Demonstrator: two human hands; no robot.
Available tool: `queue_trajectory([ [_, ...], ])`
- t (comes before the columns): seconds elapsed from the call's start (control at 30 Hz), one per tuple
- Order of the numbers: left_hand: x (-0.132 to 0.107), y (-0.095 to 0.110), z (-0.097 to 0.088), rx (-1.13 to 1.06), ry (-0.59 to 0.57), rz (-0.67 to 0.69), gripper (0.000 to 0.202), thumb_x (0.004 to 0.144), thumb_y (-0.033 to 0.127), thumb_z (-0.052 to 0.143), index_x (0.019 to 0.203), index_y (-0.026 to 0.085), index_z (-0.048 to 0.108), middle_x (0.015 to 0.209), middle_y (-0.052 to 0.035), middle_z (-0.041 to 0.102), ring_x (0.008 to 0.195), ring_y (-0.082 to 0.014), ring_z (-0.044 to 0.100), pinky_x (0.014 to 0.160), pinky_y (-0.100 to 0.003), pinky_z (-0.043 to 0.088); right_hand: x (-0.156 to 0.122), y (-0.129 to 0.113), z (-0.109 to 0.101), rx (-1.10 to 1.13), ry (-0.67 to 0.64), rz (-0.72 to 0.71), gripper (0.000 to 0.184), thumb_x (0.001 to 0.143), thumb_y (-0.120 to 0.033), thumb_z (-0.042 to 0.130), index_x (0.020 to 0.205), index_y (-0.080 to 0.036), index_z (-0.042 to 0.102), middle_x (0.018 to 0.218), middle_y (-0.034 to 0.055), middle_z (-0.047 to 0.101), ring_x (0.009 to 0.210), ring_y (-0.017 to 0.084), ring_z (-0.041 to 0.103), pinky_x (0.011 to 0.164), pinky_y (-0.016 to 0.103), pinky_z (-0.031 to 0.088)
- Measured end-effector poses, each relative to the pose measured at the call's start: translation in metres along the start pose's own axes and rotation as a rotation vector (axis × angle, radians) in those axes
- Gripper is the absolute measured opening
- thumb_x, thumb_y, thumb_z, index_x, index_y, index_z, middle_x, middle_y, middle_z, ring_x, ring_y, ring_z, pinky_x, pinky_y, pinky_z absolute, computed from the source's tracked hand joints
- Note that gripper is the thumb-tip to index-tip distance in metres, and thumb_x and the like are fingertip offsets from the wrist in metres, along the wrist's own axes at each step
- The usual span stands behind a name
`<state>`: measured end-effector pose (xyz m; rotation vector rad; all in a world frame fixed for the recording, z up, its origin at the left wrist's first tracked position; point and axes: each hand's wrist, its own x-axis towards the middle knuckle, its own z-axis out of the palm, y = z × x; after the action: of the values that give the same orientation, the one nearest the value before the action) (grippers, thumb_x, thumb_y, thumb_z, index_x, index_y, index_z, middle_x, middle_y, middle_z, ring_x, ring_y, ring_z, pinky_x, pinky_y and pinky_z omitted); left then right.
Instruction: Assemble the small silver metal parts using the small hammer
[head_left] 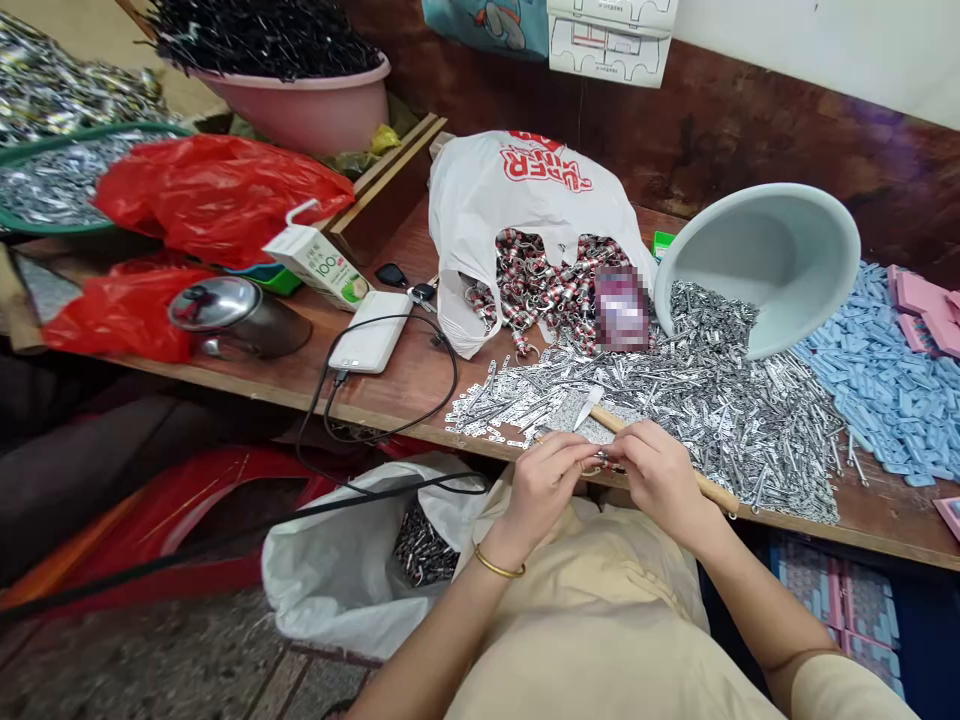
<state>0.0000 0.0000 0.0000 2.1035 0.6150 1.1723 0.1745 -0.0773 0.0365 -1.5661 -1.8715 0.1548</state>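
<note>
My left hand (546, 486) and my right hand (664, 474) meet over the table's front edge. Both are closed in a pinch on a small metal piece (602, 456); its shape is mostly hidden by the fingertips. Just beyond them lies a hammer with a wooden handle (609, 419), its head on a grey speckled block (570, 412). The handle runs back under my right hand and comes out near the table edge. Around the block spreads a heap of small silver metal parts (720, 410), flat perforated strips and thin rods among them.
A tipped grey tub (802, 230) spills metal parts. Light blue pieces (892, 370) lie right. A white plastic bag (465, 200) holds red-and-silver hooked parts. Leftward are a power bank (371, 335) with cable, drink carton (322, 260) and metal mug (262, 325). An open white sack (330, 570) stands below.
</note>
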Motion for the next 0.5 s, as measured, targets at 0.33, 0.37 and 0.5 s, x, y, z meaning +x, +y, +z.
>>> queue_trajectory([
  [0.33,0.004,0.012,0.003,-0.071,0.029,-0.097,0.014,0.093,0.015,0.067,0.098,0.021,0.079,0.087,-0.0047,0.075,0.081,-0.0145,0.069,0.071,-0.026,0.056,-0.004,0.002,-0.001,0.165,-0.001,0.107,0.022,0.099,-0.013,0.049,0.099,-0.024,0.067,0.096,0.0074,0.069,0.095,0.023,0.061,0.082,0.039,0.053],
  [0.37,0.006,0.014,0.003,-0.091,0.043,-0.113,0.014,0.093,0.014,0.067,0.098,0.021,0.079,0.087,-0.0046,0.074,0.080,-0.0143,0.069,0.069,-0.026,0.056,-0.006,0.002,0.001,0.217,0.026,0.144,0.018,0.099,-0.016,0.051,0.102,-0.024,0.066,0.103,0.0084,0.068,0.100,0.024,0.062,0.086,0.040,0.054],
  [0.5,0.009,0.020,0.003,-0.112,0.113,-0.173,0.012,0.092,0.015,0.069,0.098,0.021,0.078,0.086,-0.0044,0.072,0.079,-0.0146,0.067,0.067,-0.026,0.054,-0.016,0.003,0.018,0.535,0.150,0.371,0.019,0.098,-0.030,0.059,0.116,-0.025,0.061,0.116,0.0106,0.064,0.100,0.022,0.066,0.082,0.038,0.060],
])
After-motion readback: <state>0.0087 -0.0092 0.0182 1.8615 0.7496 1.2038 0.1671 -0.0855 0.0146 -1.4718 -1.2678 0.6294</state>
